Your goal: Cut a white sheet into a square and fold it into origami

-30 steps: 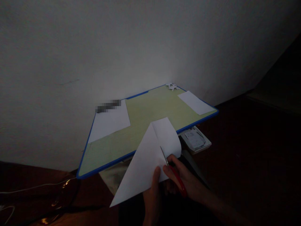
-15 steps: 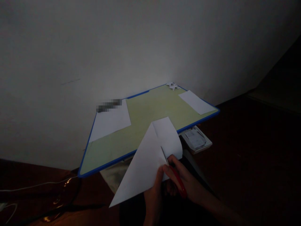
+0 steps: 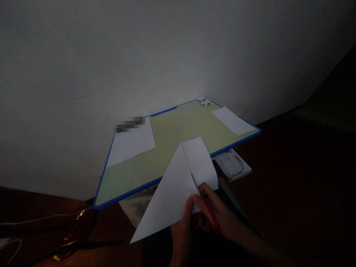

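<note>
From afar, I hold the red scissors (image 3: 212, 217) in my right grip (image 3: 222, 213), their long axis pointing forward-left to the slit of the white paper (image 3: 167, 200), which my left grip (image 3: 181, 231) pinches nearby, before the tabletop (image 3: 180, 126).

Left hand (image 3: 181, 227): bare, raised from the lower edge of view, pinching; left thumb (image 3: 189, 207) points upward, fingers largely hidden. Right hand (image 3: 222, 213): bare, closed in a grip, index finger (image 3: 207, 190) bent, right thumb (image 3: 199, 203) just beside the left. Right forearm (image 3: 251, 241): slants in from lower right.
</note>
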Available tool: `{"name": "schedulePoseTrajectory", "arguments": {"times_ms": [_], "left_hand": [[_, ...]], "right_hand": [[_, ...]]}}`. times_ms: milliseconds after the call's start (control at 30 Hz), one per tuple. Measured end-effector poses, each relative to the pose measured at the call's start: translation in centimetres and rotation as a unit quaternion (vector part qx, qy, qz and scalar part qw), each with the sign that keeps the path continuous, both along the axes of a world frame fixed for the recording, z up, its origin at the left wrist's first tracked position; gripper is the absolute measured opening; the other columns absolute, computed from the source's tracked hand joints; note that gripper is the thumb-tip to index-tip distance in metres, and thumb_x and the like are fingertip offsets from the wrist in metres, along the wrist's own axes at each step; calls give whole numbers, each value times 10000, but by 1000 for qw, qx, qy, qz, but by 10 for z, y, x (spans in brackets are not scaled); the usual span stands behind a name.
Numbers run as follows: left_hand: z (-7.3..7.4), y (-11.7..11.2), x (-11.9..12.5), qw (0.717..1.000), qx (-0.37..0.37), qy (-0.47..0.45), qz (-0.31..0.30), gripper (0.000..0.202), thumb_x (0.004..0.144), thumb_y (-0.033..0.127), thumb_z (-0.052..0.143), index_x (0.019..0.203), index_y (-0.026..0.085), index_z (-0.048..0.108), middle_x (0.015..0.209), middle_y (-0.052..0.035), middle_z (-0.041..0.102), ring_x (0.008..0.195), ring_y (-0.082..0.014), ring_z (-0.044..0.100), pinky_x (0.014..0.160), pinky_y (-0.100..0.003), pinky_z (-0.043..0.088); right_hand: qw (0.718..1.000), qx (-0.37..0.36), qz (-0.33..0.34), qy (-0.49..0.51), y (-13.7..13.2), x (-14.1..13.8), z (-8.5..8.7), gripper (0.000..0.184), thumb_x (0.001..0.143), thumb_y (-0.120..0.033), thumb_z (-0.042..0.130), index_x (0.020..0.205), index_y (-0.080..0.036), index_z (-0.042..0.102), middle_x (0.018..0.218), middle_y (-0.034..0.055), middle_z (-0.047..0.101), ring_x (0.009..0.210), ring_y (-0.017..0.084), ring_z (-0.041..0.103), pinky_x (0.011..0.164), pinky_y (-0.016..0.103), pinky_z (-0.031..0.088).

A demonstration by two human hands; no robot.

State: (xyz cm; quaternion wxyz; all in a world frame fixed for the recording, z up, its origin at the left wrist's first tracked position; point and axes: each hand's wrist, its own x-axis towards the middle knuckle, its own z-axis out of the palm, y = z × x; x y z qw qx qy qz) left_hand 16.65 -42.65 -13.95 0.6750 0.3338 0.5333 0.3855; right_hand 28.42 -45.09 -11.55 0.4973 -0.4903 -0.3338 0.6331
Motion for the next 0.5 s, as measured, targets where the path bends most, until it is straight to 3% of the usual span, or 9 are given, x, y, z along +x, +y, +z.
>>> {"name": "schedulePoseTrajectory", "arguments": {"times_ms": [267, 400, 500], "left_hand": [[-5, 1, -6, 1000, -11, -5, -22, 638, 738, 736, 770, 504, 164, 611, 408, -36, 549, 384, -170, 549, 423, -272, 414], [-6, 4, -24, 986, -5, -86, -144, 725, 739, 838, 670, 624, 122, 705, 563, -133, 663, 587, -260, 676, 500, -306, 481], [-1, 5, -46, 963, 6, -161, -217, 697, 810, 805, 621, 780, 126, 776, 743, -167, 741, 827, -327, 736, 665, -352, 578]], "right_hand": [[1000, 5, -2, -4, 0, 0, -1, 589, 863, -790, 645, 977, -245, 454, 519, -104, 582, 408, 79, 530, 393, 146, 397], [1000, 5, -1, -23, -1, 1, 1, 601, 858, -811, 626, 950, -247, 441, 515, -106, 573, 409, 75, 523, 397, 148, 396], [1000, 12, -4, -19, -1, 0, 2, 597, 869, -811, 611, 963, -244, 450, 523, -104, 579, 410, 69, 514, 403, 148, 394]]}}
